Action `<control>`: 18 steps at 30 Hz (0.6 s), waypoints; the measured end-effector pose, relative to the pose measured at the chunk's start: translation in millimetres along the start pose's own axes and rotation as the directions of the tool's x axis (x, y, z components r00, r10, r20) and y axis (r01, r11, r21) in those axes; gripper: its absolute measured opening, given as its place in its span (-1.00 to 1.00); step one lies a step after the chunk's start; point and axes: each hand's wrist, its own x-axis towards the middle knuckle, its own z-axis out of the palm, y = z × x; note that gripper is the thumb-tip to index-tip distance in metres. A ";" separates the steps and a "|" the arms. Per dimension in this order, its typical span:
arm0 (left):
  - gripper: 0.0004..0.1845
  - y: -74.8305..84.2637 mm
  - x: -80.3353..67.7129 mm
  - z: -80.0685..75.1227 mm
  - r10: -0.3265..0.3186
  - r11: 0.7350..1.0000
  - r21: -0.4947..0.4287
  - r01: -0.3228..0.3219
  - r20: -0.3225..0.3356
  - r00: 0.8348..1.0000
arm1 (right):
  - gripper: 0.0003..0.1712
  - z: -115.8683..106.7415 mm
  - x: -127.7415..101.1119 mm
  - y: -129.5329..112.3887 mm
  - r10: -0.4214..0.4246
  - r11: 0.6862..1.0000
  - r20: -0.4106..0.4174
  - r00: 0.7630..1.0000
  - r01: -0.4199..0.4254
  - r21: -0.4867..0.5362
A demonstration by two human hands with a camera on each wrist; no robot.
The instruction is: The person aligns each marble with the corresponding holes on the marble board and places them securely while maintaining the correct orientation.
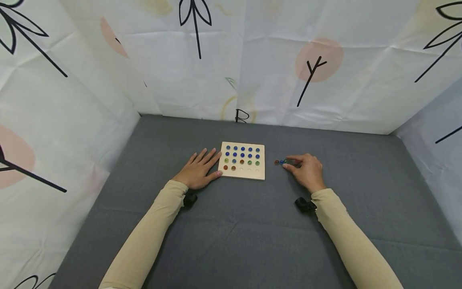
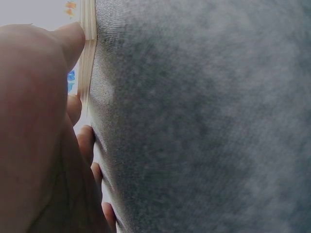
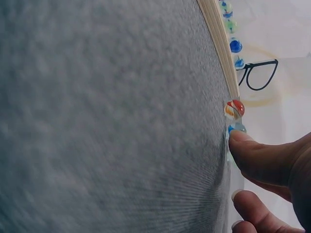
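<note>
A square wooden board [image 1: 261, 173] lies mid-table, its holes filled with blue, green and orange marbles; some front holes are bare. My left hand [image 1: 197, 171] lies flat beside it, fingers straight, fingertips and thumb [image 2: 68, 39] against the board's left edge [image 2: 88, 48]. To the right of the board a red marble [image 1: 276, 162] and a blue marble [image 1: 281, 162] lie loose on the cloth. My right hand [image 1: 304, 168] rests just behind them, fingers loosely extended. Its thumb [image 3: 252, 150] tip touches the blue marble [image 3: 237, 128], next to the red marble [image 3: 234, 108]. Nothing is clearly pinched.
Grey cloth [image 1: 238, 233] covers the table. White printed sheets [image 1: 252, 72] wall it in at the back and on both sides. A black wrist camera [image 1: 305, 204] sits under each beige sleeve.
</note>
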 end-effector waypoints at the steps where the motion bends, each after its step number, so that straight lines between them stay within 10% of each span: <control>1: -0.21 -0.4 0.3 0.2 0.000 1.000 0.001 0.000 0.001 1.000 | -0.68 -0.2 0.6 0.6 -0.005 1.000 0.005 1.000 0.005 0.001; 18: -0.20 -5.0 3.8 3.9 0.011 1.000 0.016 -0.011 -0.013 1.000 | -0.69 -2.3 3.6 4.6 -0.038 0.999 0.072 0.997 0.038 0.001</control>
